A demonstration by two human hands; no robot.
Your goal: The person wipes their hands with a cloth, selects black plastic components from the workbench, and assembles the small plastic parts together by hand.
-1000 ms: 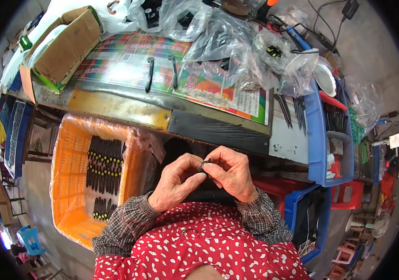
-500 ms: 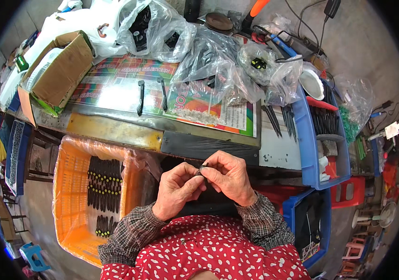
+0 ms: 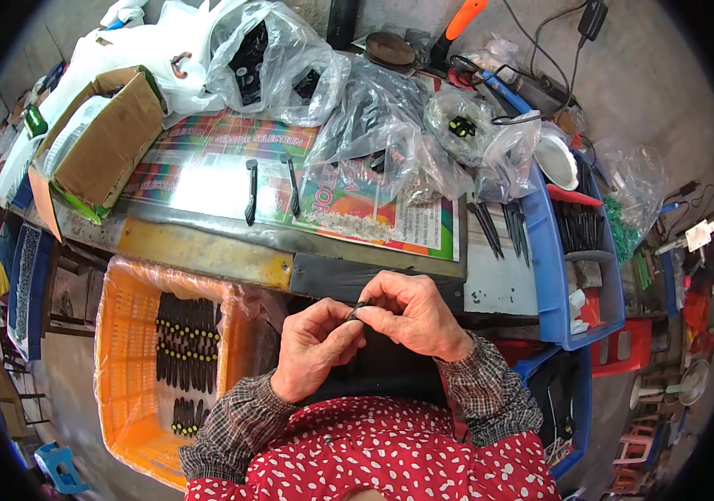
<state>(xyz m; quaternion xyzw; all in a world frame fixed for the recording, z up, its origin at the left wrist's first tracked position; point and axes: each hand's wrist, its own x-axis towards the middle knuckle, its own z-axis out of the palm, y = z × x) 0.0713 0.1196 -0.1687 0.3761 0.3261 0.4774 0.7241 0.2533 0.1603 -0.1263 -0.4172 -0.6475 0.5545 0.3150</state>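
Together at chest height, just before the workbench edge (image 3: 374,275): left hand (image 3: 315,346) and right hand (image 3: 411,313) both pinching one small dark piece (image 3: 360,306) between fingertips, long axis slanting left-down to right-up, right hand nearer its upper end.

Both hands met near the body, left hand (image 3: 313,344) and right hand (image 3: 414,313) curled inward, fingertips pinched together, forearms bent.
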